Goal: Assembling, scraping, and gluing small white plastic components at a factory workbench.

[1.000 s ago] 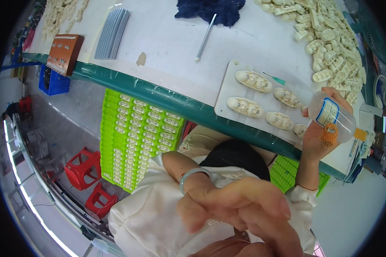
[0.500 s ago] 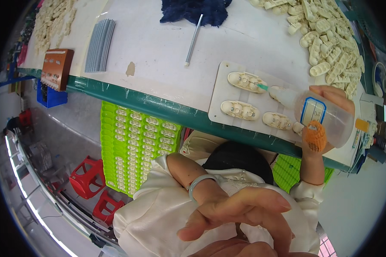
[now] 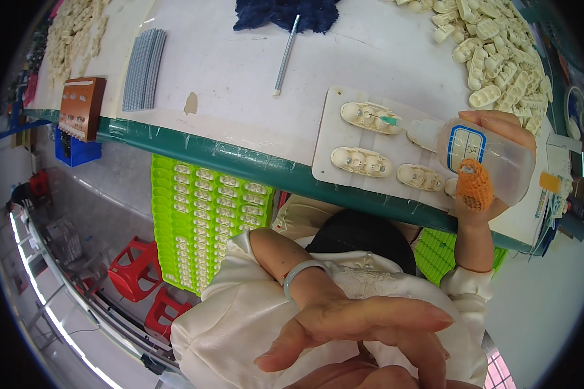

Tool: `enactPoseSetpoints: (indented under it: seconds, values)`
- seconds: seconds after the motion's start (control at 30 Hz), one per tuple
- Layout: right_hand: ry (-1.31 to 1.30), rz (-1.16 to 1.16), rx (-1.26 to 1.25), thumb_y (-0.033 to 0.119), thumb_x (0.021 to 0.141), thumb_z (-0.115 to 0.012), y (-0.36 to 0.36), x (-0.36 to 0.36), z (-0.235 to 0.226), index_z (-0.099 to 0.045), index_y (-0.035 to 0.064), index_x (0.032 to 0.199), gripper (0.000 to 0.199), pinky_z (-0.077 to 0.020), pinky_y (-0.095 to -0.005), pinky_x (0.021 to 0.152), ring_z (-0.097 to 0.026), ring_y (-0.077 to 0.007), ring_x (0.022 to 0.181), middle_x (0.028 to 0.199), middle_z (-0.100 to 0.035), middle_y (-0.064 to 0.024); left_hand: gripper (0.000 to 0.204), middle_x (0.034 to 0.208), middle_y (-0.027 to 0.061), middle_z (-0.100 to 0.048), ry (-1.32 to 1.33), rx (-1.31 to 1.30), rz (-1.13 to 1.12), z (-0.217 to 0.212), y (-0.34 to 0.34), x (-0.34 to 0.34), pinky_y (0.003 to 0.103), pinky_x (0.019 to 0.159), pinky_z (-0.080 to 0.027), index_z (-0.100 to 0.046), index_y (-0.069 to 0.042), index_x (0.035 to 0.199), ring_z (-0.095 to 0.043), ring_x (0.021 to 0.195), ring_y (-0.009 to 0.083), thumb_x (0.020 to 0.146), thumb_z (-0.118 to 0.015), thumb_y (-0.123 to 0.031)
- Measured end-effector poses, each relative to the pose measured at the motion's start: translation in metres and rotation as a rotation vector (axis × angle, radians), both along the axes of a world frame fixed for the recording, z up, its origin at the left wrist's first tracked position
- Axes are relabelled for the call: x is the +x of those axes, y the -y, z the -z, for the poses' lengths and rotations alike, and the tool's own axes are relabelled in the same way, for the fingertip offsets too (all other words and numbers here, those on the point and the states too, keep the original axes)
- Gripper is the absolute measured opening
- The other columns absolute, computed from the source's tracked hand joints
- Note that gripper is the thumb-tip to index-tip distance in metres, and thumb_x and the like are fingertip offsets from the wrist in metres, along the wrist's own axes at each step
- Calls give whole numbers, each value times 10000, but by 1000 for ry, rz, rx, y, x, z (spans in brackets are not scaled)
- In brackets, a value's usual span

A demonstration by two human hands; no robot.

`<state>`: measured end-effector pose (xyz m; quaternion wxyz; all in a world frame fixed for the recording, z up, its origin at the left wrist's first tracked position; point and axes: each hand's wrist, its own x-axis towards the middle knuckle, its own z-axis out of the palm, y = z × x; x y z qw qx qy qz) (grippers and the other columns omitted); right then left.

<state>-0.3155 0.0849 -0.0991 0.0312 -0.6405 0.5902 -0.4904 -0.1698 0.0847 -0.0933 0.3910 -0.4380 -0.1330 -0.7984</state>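
Lowered since before, the right hand (image 3: 493,162) has its grip closed around the squeeze bottle (image 3: 480,152), nozzle on a cream part (image 3: 371,117).

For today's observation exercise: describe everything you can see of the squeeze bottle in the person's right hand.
The squeeze bottle is translucent, soft-looking plastic with a blue-framed label on its side. It lies nearly level, its tapered nozzle with a teal tip pointing left onto a cream moulded part on the white board. The right hand wraps it; an orange knit cot covers the thumb pressed against its side. Its contents cannot be made out.
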Motion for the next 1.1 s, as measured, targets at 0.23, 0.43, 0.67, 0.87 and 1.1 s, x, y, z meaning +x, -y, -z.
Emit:
enactPoseSetpoints:
  seconds: [0.23, 0.43, 0.67, 0.87, 1.1]
  values:
    - [24, 0, 10, 111, 762, -559, 0, -1, 0, -488, -40, 992, 284, -457, -328, 783, -564, -240, 854, 913, -589, -200, 1186, 906, 364, -577, 377, 815, 229, -36, -60, 45, 440, 785, -473, 60, 143, 1342, -635, 760, 425, 744, -534, -691]
    - [18, -19, 4, 96, 750, -573, 2, 0, 1, -488, -41, 1007, 304, -453, -324, 787, -566, -241, 855, 916, -595, -198, 1186, 922, 375, -571, -46, 116, -92, 4, -7, 5, 474, 819, -449, 92, 162, 1332, -628, 725, 436, 762, -512, -685]
    - [85, -85, -51, 101, 595, -824, 2, -4, 3, -498, -46, 1020, 556, -460, -299, 737, -568, -219, 844, 934, -604, -171, 1175, 1074, 402, -508, 157, -154, -20, 6, -1, 19, 510, 877, -398, 182, 111, 1338, -459, 1099, 493, 781, -492, -675]
    - [62, -13, -6, 70, 736, -581, 0, -1, 3, -500, -34, 994, 289, -451, -323, 786, -563, -233, 858, 907, -605, -191, 1210, 1098, 387, -507, 167, -168, 44, 9, 0, 20, 443, 929, -368, 155, 152, 1324, -511, 1051, 462, 759, -481, -710]
    - [79, -45, -55, 32, 626, -764, 3, -3, 4, -511, -57, 991, 453, -462, -289, 719, -578, -224, 818, 904, -599, -167, 1227, 984, 334, -588, 172, -175, -81, 18, -11, 14, 375, 877, -388, 132, 161, 1325, -607, 932, 379, 743, -488, -723]
